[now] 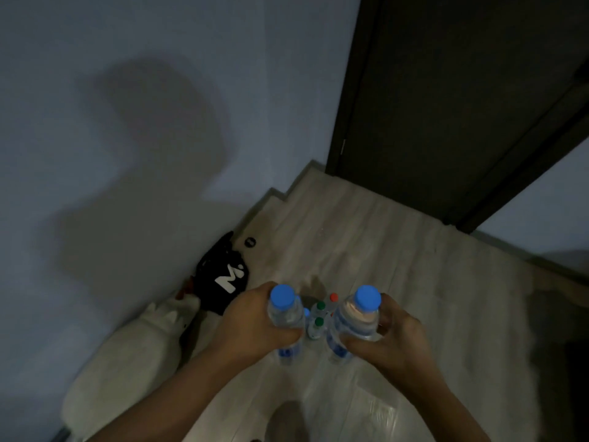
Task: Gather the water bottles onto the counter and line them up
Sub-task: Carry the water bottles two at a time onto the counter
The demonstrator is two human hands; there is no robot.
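My left hand (255,323) is closed around a clear water bottle with a blue cap (282,296), held upright above the floor. My right hand (385,336) grips a second blue-capped water bottle (367,298) the same way. Between and below them, several smaller bottles stand on the floor: two with green caps (319,314) and one with a red cap (333,297). More blue-labelled bottles (288,352) show beneath my hands, partly hidden. No counter is in view.
A black bag with a white logo (224,277) lies by the grey wall, next to a pale stuffed sack (127,355). A dark door (446,106) stands at the upper right. Light wood floor (366,234) stretches ahead. My foot (287,419) is below.
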